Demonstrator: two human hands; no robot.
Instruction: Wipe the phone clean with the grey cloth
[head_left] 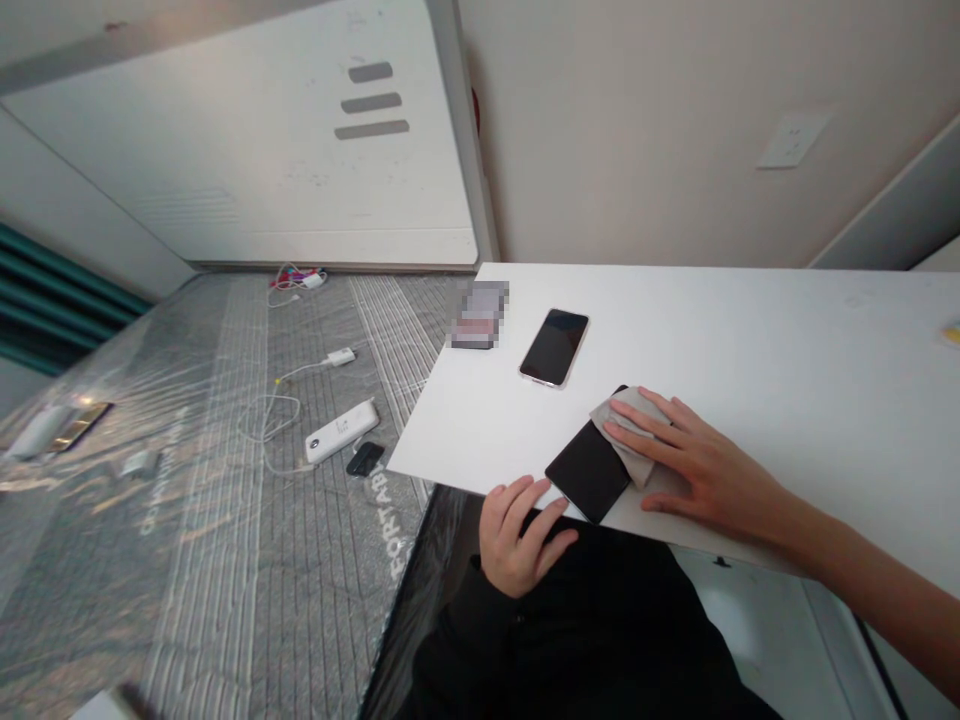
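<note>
A flat black rectangular object [589, 472], whose kind I cannot make out, lies slantwise at the white table's near edge. Across its far right part is a light grey cloth [636, 470]. My right hand [686, 455] rests on that cloth with its fingers stretched out flat and the thumb apart. At the near left corner of the black object is my left hand [517, 540], its fingers spread and slightly bent with nothing in them. Farther back lies a smartphone [555, 347] in a clear case, screen up and dark.
On the white table [750, 350], a pixelated item [478, 315] sits at the far left corner. Left of the table, a plastic-covered mattress [225, 560] holds a white power bank [342, 431], a small black device [365, 459] and a white cable [298, 400]. A wall socket [795, 138] is behind.
</note>
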